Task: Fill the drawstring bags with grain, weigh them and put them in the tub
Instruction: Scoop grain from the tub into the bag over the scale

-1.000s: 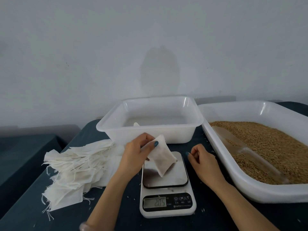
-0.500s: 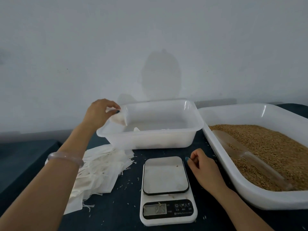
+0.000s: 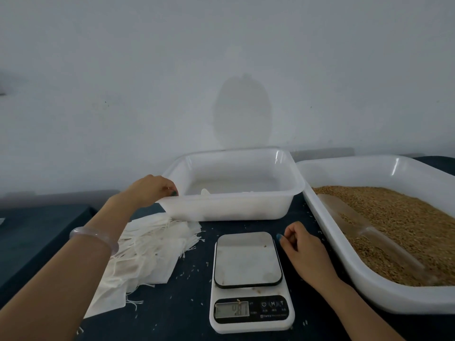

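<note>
While the left hand point(image 3: 154, 189) curls at the tub point(image 3: 234, 210) rim, grasp unclear, and the right hand point(image 3: 305, 249) lies slack, soft light bags point(image 3: 152, 244) should suit a mouth pinch

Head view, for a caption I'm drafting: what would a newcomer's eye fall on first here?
The golden-brown grain filling the big white tray at right stands out most against the dark table. Next come the scale at centre front, its platform bare, and the heap of white drawstring bags at left.
</note>
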A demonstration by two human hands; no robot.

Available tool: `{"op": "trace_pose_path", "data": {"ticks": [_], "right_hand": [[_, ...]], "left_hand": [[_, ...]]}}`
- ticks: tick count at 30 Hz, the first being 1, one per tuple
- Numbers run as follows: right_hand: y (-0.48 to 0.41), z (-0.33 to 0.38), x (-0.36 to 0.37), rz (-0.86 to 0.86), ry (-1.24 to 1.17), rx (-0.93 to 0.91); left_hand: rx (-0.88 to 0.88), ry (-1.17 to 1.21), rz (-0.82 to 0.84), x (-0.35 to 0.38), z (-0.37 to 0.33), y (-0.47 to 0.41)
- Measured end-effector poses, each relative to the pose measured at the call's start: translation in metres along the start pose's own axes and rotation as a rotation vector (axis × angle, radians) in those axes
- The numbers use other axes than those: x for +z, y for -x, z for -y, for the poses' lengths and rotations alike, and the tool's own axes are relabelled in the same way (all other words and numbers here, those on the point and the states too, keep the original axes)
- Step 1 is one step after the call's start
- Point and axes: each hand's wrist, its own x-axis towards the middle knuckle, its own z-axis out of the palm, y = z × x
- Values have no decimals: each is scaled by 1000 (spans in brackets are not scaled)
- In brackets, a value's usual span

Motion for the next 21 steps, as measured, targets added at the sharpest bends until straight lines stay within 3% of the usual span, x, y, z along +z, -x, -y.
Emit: {"op": "trace_pose_path", "data": {"ticks": [2,4,9,11,13,15,17,19,21], "right_hand": [[0,-1,1,0,0,2],[-1,-1,1,2,-4,2],[0,-1,1,4,-14,-3],[0,0,1,8,-14,-6],[-1,0,0,11,-13,-12],[0,0,0,12,-9,-14],[0,0,-1,13,-4,-15],[0,1,-1,14,-6,-12],[0,1,-1,17,-10,-6]], "left_hand": [[-1,36,-36,-1,-1,4],[-32,102,-180,-3,-2,12],[-195,222,-957,14,-2,33],[-338,393,-1164,28,-2,36],[-596,526,-1292,45,9,34],[-958,559,-1168,61,28,31],[-1103,588,-828,71,45,27],[-916,352,-391,80,53,22],[-650,202,-55,82,49,19]]}}
